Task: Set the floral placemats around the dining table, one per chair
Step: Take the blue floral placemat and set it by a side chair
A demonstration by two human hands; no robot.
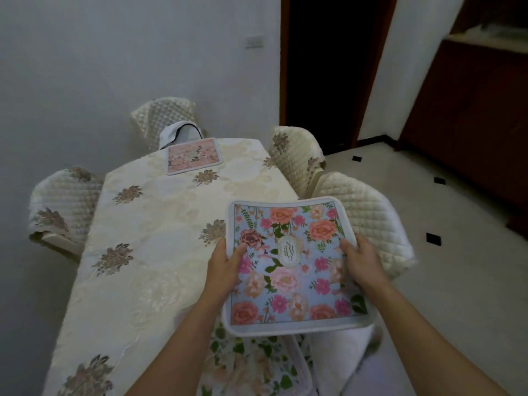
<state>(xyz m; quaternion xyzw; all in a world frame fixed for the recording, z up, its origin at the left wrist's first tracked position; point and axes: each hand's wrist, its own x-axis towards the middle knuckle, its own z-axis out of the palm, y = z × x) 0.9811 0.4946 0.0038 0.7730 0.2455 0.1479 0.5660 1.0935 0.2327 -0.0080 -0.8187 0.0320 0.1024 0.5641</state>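
**A:** What are the two hands doing?

**B:** They hold a blue placemat point(297, 264) with pink and orange flowers. The left hand point(225, 267) grips its left edge and the right hand point(361, 262) grips its right edge. On both, the thumb is on top and the other fingers are curled under, so they are closed on the mat.

**A:** Is the mat lying down on the surface point(160, 238)?

**B:** No — it is up in the air, tipped a little, over the right side of the surface near the closest chair point(368, 218) on that side.

**A:** Are there more mats?

**B:** Yes. A pink placemat point(194, 155) lies flat at the far end, right in front of the far chair point(163, 112). Something white with a dark edge point(180, 134) sits just behind it. I cannot tell what it is. Below the hands there is another flowery mat point(248, 364) at the near edge, partly hidden by the arms.

**A:** What covers the surface?

**B:** A cream cloth with brown flower bunches on it. The chairs have puffy cream covers — one chair on the left point(63, 201), and a second chair on the right point(294, 155) farther back.

**A:** And the floor?

**B:** The floor point(457, 281) has pale tiles with small black squares.
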